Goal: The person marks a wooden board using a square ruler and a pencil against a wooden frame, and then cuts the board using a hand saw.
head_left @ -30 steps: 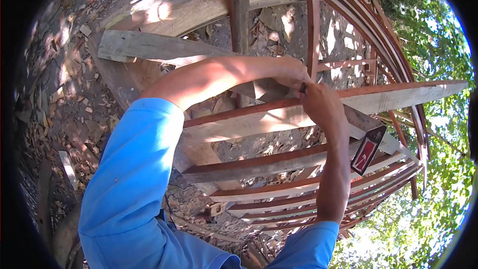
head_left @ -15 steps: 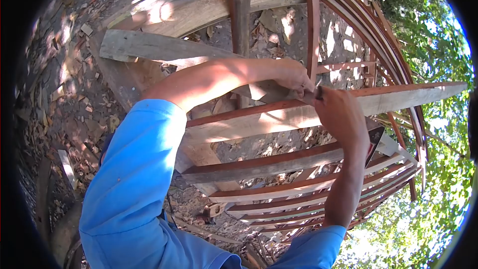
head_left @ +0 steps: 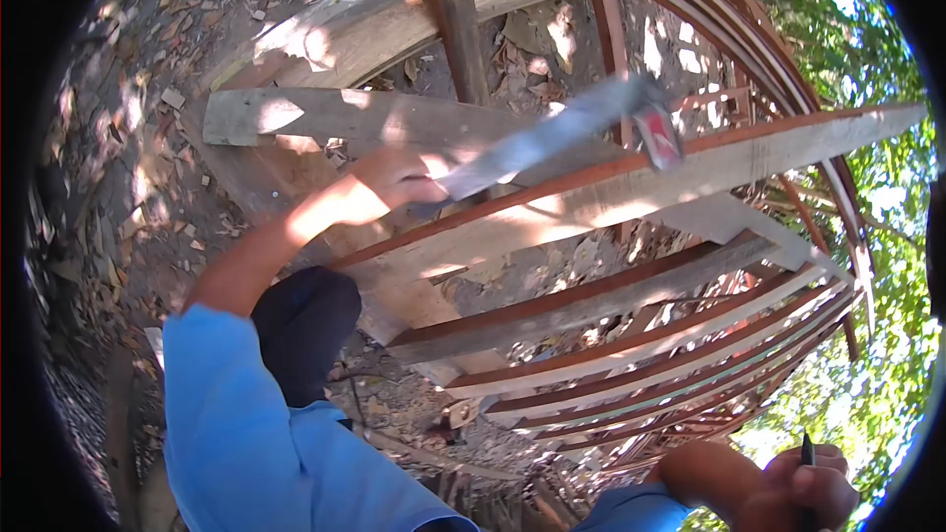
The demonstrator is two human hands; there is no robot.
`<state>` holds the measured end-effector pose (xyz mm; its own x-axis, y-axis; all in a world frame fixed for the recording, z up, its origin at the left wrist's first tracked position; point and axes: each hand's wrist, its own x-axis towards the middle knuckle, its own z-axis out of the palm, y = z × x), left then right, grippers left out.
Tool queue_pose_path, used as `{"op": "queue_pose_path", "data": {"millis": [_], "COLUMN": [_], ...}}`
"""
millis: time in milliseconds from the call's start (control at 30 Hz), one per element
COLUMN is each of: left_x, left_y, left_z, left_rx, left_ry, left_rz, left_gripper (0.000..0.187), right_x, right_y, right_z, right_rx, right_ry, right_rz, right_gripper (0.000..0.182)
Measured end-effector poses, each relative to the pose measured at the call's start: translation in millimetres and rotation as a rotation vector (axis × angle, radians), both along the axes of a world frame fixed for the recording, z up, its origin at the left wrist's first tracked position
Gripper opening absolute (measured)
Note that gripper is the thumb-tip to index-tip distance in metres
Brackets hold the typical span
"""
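fwd-right of l hand (head_left: 389, 187), blurred metal tool (head_left: 542, 138), end gripped, r hand (head_left: 800, 495) pinching dk pen-like stick (head_left: 808, 451)

The two hands, close together a second ago, are now well apart. The left hand (head_left: 389, 187) has drawn back and grips the end of the square (head_left: 542, 143), which stretches out ahead of it, blurred, the red-marked stock (head_left: 658, 133) farthest from that hand; earlier the stock lay just beside the right forearm. The right hand (head_left: 818, 488) has left the beam (head_left: 591, 199), its dark pen-like stick (head_left: 808, 450) pointing up from the fingers. A dark-clad knee (head_left: 310, 320) has appeared below the left hand.
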<state>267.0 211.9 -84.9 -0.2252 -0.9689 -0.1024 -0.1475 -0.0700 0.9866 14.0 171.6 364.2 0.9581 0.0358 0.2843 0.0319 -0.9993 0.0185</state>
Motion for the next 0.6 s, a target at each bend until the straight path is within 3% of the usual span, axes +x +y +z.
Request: {"op": "queue_pose_path", "data": {"millis": [33, 67, 100, 133, 200, 267, 367, 400, 500, 567, 600], "left_x": [3, 17, 24, 32, 46, 62, 78, 82, 71, 61, 61], "left_y": [45, 84, 125, 163, 230, 292, 347, 358, 387, 381, 363], "left_z": [-12, -7, -8, -1, 12, 18, 18, 11, -47, -91, -91], "left_rx": [-0.119, 0.158, 0.141, 0.232, 0.388, 0.765, 0.862, 0.76, 0.59, 0.682, 0.712], "left_ry": [0.141, 0.188, -0.002, -0.027, 0.01, 0.072, 0.024, -0.023, -0.186, 0.085, 0.009], "left_rz": [0.168, 0.11, 0.183, 0.258, 0.336, 0.333, 0.314, 0.269, 0.329, 0.364, 0.31], "left_gripper": [0.022, 0.027, 0.031, 0.032, 0.032, 0.032, 0.035, 0.036, 0.035, 0.035, 0.033], "right_x": [11, 15, 19, 22, 18, 12, 18, 22, 13, 5, 1], "right_y": [-11, 0, 11, 22, 32, 38, 64, 75, 72, 69, 67], "right_z": [-6, -19, -33, -46, -38, -24, 18, 32, 3, -50, -77], "right_rx": [0.043, 0.079, 0.13, 0.191, 0.323, 0.447, 0.589, 0.627, 0.741, 0.961, 1.049], "right_ry": [0.061, -0.053, -0.17, -0.287, -0.24, -0.12, -0.01, 0.005, -0.375, -0.755, -0.958], "right_rz": [0.098, -0.014, -0.125, -0.226, -0.262, -0.214, -0.246, -0.288, 0.052, -0.057, -0.089], "right_gripper": [0.057, 0.058, 0.059, 0.061, 0.053, 0.049, 0.045, 0.042, 0.037, 0.04, 0.043]}}
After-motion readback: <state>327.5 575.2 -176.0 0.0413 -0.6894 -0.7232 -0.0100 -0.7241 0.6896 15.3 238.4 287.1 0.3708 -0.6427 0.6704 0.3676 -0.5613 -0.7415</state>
